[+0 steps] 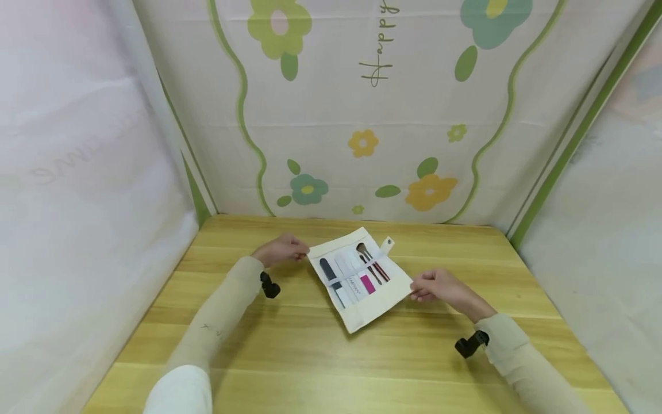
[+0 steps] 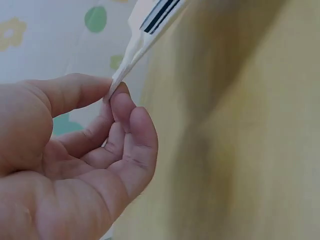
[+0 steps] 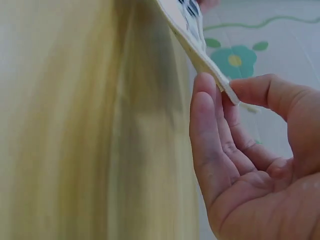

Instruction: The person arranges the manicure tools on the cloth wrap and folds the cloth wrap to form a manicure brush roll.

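- My left hand [image 1: 281,249] pinches the far left corner of the pouch [image 1: 362,310] between thumb and fingertips; the other fingers are loosely curled.
- My right hand [image 1: 439,286] pinches the near right corner the same way, thumb on top, fingers under the edge.
- The pouch is cream cloth, spread open between my hands and lying at a slant near the middle of the table [image 1: 310,356].
- The wrist views show both pinched corners lifted slightly off the wood.
- Under its strap [image 1: 362,269] sit a dark file [image 1: 328,270], white pieces, a pink piece [image 1: 368,283] and a brush [image 1: 361,249] with slim dark tools beside it.
- A flowered cloth [image 1: 362,115] hangs behind the table.
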Tool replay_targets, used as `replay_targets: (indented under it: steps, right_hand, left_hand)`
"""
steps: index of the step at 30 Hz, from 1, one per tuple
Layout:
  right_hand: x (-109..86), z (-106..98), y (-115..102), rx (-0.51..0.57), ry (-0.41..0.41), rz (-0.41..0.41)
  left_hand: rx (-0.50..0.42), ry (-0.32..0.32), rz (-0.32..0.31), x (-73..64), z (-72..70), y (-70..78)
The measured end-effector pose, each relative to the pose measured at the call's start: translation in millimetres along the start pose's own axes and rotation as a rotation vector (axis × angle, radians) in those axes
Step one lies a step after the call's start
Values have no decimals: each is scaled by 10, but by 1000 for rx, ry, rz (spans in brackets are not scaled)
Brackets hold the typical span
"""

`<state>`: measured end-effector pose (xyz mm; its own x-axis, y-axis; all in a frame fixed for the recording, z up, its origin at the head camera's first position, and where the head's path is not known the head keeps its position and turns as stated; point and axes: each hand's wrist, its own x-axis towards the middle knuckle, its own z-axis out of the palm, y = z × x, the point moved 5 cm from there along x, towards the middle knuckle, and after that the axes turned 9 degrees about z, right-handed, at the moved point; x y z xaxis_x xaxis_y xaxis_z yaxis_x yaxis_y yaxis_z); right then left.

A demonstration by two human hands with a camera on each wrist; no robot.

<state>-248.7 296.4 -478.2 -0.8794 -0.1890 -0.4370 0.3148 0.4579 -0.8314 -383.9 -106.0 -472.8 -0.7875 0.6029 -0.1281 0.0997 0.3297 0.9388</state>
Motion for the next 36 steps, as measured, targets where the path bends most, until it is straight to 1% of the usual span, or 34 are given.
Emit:
replay_targets:
  steps: [3,5,10,13,17,20,24,29,33,36]
  right_hand:
    - [92,-150,-25,20,37,-1]
    - [163,-239,-49,39,66,-2]
    - [336,-366,-118,61,131,8]
    - [437,-381,-172,62,163,16]
    - [586,-370,-243,82,206,12]
    - [703,-352,-254,105,234,13]
    - [833,-315,-222,126,251,20]
    - [931,-267,-175,97,270,3]
    - [972,-239,-145,87,286,10]
    - [995,-221,-135,98,287,20]
  left_hand:
    - [-51,-30,-44,-170,78,-57]
    - [-77,-55,-59,-272,146,-95]
    - [-142,-126,-60,-520,366,-120]
    - [-125,-147,-61,-674,513,-109]
    - [-32,-158,-32,-827,706,-49]
    - [0,-157,8,-881,827,11]
    - [33,-112,44,-907,908,37]
    - [82,-58,54,-899,975,-2]
    - [108,-34,43,-884,1028,-47]
    - [146,-19,42,-884,1060,-61]
